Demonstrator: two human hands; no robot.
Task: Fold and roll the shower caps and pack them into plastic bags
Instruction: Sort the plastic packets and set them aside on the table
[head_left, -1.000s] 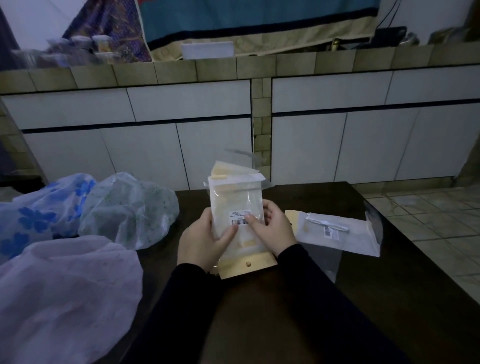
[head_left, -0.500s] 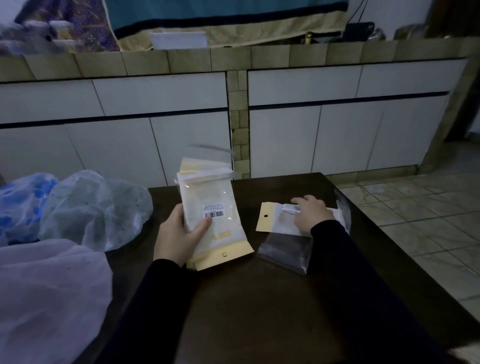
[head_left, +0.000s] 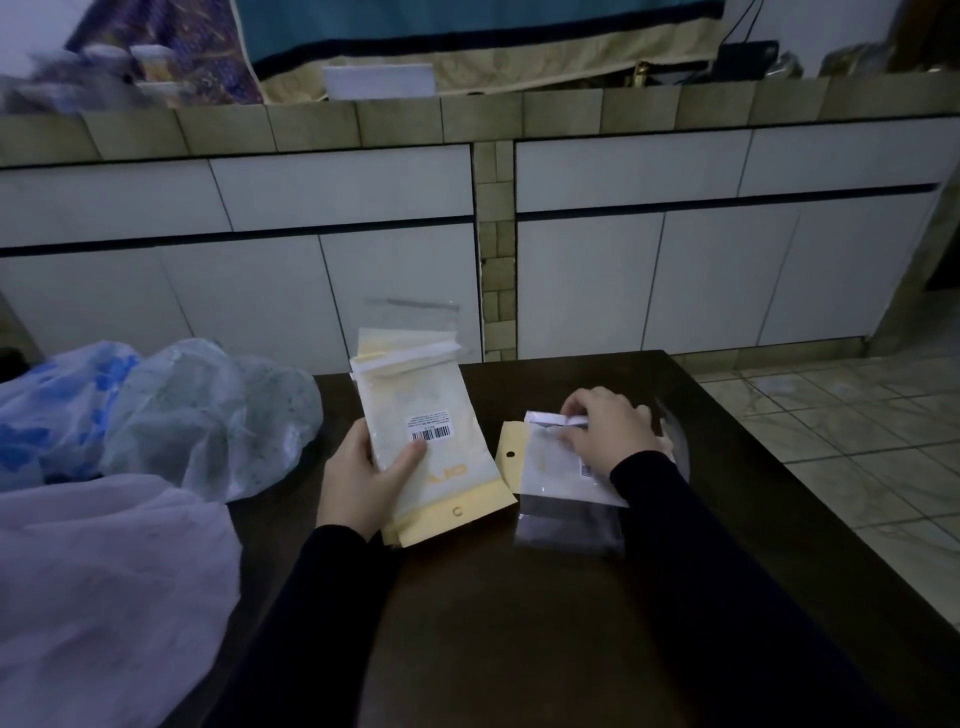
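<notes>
The right hand (head_left: 605, 439) has left the stack and now lies on a single clear plastic bag with a yellow header card (head_left: 558, 467), which sits flat on the dark brown wooden table (head_left: 519, 623) near its right edge, partly over a dark empty-looking clear pouch (head_left: 569, 530) just in front of it. The fingers are bent over the bag's white folded top flap and seem to pinch it, though the exact hold is hard to read. The left hand (head_left: 363, 483) alone grips the upright stack of clear plastic bags with yellow header cards and a barcode sticker (head_left: 426, 441), thumb across the front, the stack's lower end resting near the middle of the table.

Judged from this, one bag is being singled out and opened to take a cap; no cap is folded or rolled yet.

Against the earlier frames: a second ago both hands clasped the stack together, thumbs meeting near the barcode; half a second ago the right hand had already reached the single bag, and since then it has settled further onto the flap end. The stack has stayed in the left hand.

The shower caps lie untouched at the table's left edge: a blue-flowered translucent cap (head_left: 47, 415), a green-speckled translucent cap (head_left: 208, 415) beside it, and a pale lilac translucent cap (head_left: 104, 597) nearest the front left corner.
</notes>
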